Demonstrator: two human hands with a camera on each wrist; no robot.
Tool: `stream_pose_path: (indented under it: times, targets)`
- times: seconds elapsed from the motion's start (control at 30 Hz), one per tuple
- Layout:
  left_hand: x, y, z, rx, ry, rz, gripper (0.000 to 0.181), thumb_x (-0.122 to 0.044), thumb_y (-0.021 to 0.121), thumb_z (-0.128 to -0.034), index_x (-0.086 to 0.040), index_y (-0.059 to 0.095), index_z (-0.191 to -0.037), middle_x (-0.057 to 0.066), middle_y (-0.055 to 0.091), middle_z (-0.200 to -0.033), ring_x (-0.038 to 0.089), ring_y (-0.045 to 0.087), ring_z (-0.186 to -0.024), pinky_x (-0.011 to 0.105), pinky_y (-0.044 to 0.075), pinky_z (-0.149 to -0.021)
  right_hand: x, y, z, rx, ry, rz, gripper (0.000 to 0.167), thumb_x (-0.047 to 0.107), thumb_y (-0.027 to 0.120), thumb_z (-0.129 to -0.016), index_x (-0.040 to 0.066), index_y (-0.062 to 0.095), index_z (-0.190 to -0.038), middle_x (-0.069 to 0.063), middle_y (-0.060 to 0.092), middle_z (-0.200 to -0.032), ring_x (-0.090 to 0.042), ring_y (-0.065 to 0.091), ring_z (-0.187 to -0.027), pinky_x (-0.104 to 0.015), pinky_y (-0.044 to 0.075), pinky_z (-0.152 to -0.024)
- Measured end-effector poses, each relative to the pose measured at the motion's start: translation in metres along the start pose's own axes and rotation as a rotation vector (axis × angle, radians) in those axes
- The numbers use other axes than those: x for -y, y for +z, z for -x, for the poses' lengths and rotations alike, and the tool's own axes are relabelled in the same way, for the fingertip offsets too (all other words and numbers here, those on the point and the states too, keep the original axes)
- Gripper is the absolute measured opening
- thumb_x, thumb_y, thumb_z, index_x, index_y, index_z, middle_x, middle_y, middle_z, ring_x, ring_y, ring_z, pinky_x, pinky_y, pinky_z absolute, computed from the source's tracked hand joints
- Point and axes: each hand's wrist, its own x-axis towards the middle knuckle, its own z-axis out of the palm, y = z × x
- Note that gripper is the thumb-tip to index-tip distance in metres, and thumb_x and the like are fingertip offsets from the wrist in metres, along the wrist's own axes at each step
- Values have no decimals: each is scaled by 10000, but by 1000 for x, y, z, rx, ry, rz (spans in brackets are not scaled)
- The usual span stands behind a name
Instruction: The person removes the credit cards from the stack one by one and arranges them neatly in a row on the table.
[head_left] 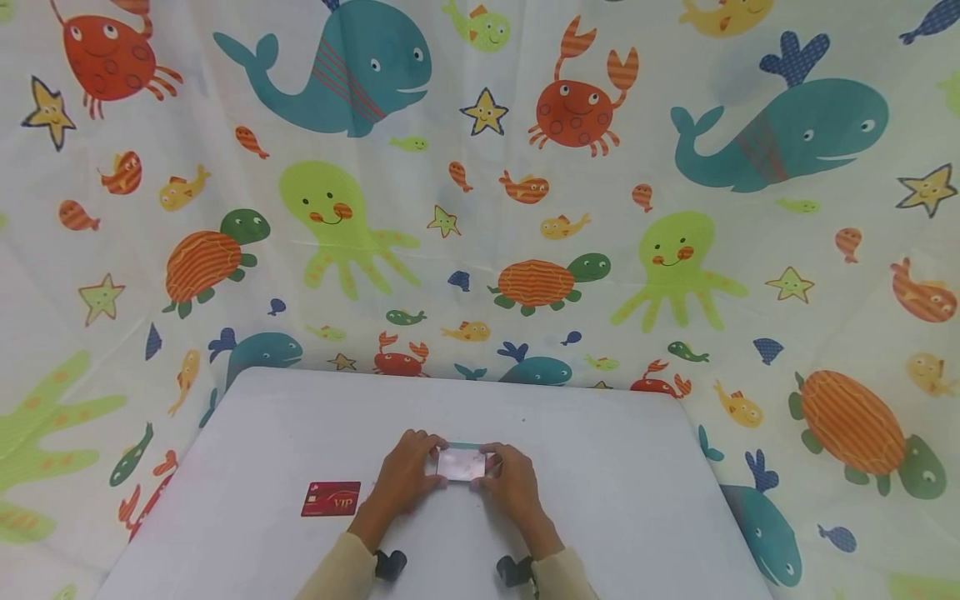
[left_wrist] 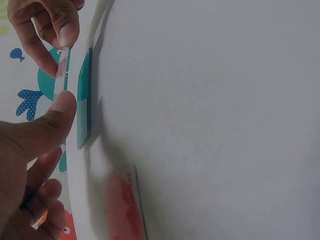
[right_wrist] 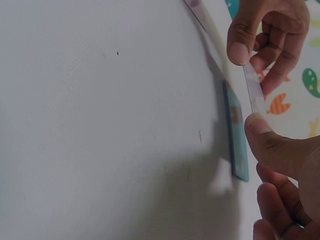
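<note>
A small pale pinkish card (head_left: 461, 465) is held up between both hands over the white table. My left hand (head_left: 407, 472) pinches its left end between thumb and fingers, and my right hand (head_left: 513, 482) pinches the right end. Both wrist views show the card (left_wrist: 61, 75) nearly edge-on, so its print is hard to read. Just beyond it, a teal card (right_wrist: 237, 135) lies on the tabletop, apart from the held one; in the head view only a thin teal strip shows past the held card's top edge. Left of my left hand lies a red card (head_left: 331, 498) marked VIP.
The white tabletop (head_left: 622, 492) reaches back to a hanging cloth (head_left: 465, 242) printed with sea animals. Dark wrist cameras (head_left: 390, 566) sit at both cuffs, close above the table. A tiny dark speck (right_wrist: 117, 53) marks the tabletop.
</note>
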Motion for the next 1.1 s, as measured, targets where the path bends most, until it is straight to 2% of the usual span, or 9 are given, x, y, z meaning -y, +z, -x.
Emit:
stream_pose_path:
  times: [0.47, 0.63, 0.83, 1.1]
  targets:
    - [-3, -1, 14, -8, 13, 12, 508, -254, 976, -762, -229, 725, -1202, -40, 674, -1010, 113, 527, -942, 390, 627, -971, -3, 3, 14, -28, -59, -28, 466, 78, 943, -767, 123, 753, -1191, 13, 700, -868, -51, 510, -725, -192, 468, -641]
    - [-1, 2, 19, 8, 17, -1, 511, -271, 981, -756, -226, 733, -1201, -40, 685, -1009, 110, 527, -938, 389, 628, -972, -3, 5, 19, -11, -25, -20, 483, 102, 945, -769, 128, 753, -1211, 26, 699, -867, -45, 510, -728, -180, 464, -650]
    - [0, 5, 26, 21, 16, -6, 517, -298, 982, -750, -232, 737, -1200, -56, 681, -1013, 98, 541, -941, 401, 626, -986, -4, 6, 25, -1, -25, -15, 492, 127, 957, -751, 128, 752, -1198, 46, 702, -860, -37, 510, -721, -186, 459, -648]
    - [0, 9, 31, 0, 28, -21, 511, -311, 990, -735, -243, 742, -1177, -73, 690, -1009, 90, 543, -940, 387, 630, -974, -4, 7, 32, 0, -12, 0, 474, 138, 957, -758, 142, 759, -1189, 58, 678, -835, -36, 507, -726, -190, 465, -654]
